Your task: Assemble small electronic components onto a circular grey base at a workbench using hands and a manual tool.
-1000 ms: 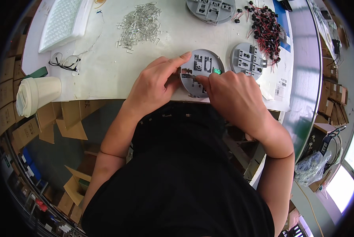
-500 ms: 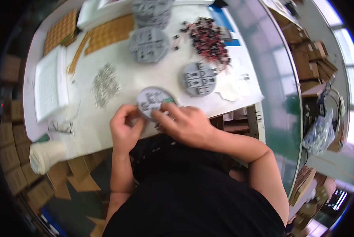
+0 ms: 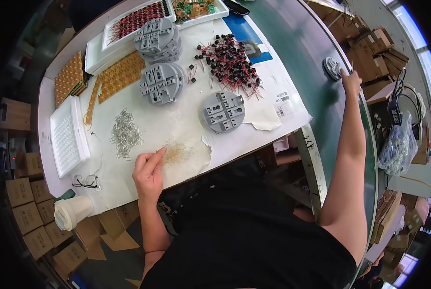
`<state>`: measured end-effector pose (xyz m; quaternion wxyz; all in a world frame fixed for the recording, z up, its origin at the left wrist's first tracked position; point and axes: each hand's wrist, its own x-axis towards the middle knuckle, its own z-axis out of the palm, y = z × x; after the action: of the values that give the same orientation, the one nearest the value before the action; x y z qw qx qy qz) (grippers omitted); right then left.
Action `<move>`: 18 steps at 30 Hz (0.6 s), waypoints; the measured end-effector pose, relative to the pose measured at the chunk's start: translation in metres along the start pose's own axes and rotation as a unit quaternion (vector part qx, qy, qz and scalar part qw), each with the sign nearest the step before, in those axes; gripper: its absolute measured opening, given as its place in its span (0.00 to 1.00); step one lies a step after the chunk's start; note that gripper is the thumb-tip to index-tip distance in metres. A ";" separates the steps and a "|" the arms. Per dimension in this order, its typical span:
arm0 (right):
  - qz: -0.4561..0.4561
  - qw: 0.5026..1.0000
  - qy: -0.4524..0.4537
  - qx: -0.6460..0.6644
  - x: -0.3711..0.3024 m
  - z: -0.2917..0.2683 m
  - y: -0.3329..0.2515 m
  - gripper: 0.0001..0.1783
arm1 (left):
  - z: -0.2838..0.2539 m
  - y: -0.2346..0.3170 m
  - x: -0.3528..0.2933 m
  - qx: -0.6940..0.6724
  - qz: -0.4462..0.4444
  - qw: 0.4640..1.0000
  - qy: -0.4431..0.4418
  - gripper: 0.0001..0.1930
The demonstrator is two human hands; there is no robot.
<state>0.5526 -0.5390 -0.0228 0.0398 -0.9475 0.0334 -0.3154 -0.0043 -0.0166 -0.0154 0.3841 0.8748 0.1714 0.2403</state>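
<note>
My right hand (image 3: 352, 82) reaches far out to the right with its fingers at the near edge of a round grey plastic housing (image 3: 332, 69) over the green belt. Its grip is partly hidden, but the fingers look closed on that rim. Over the table's front part, my left hand (image 3: 149, 174) has thumb and fingers pinched together; whatever is between them is too small to make out. Beside its fingertips lies a scatter of tiny yellowish bits (image 3: 177, 153). Another round grey housing (image 3: 223, 111) with slots and small dark parts rests farther right on the table.
Stacked grey housings (image 3: 161, 83) stand at the back, near a heap of black parts with red wires (image 3: 230, 65). Small metal pins (image 3: 125, 134) lie left, by a white tray (image 3: 68, 137), glasses (image 3: 85, 181) and a pale cup (image 3: 73, 212). A green conveyor belt (image 3: 316, 103) runs along the right.
The round housing has gone from between both hands at the table front to the belt on the right, with my right hand at it. My left hand has stayed near the table edge.
</note>
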 end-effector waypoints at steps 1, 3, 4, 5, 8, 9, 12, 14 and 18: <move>0.010 0.998 0.035 -0.053 -0.006 -0.012 -0.022 0.20 | -0.002 0.002 -0.001 0.006 -0.010 1.000 0.004 0.13; -0.064 0.943 -0.147 0.292 -0.047 -0.083 -0.114 0.17 | -0.003 0.005 0.000 0.002 0.007 1.000 0.010 0.12; -0.144 0.882 -0.197 0.404 -0.081 -0.103 -0.150 0.15 | -0.003 0.006 0.002 0.001 0.017 1.000 0.011 0.12; -0.183 0.849 -0.283 0.406 -0.111 -0.121 -0.182 0.13 | -0.004 0.009 0.003 0.006 0.011 1.000 0.014 0.12; -0.277 0.834 -0.389 0.275 -0.176 -0.193 -0.268 0.17 | -0.001 0.018 0.003 -0.011 0.001 1.000 -0.012 0.13; -0.289 0.828 -0.393 0.275 -0.183 -0.195 -0.270 0.17 | 0.001 0.017 0.005 -0.009 -0.010 1.000 -0.003 0.13; -0.332 0.834 -0.354 0.261 -0.208 -0.185 -0.288 0.19 | 0.005 0.017 0.008 -0.016 0.071 0.997 -0.015 0.18; -0.314 0.819 -0.377 0.297 -0.236 -0.213 -0.295 0.19 | 0.006 0.028 0.010 -0.019 0.111 0.994 0.005 0.30; -0.344 0.763 -0.453 0.306 -0.269 -0.236 -0.324 0.18 | 0.008 0.043 0.020 0.038 0.113 0.993 -0.019 0.42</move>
<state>0.2084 -0.2060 0.0362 0.2273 -0.8653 -0.4154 0.1641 0.0220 -0.0397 0.0182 0.3240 0.9072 0.0730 0.2584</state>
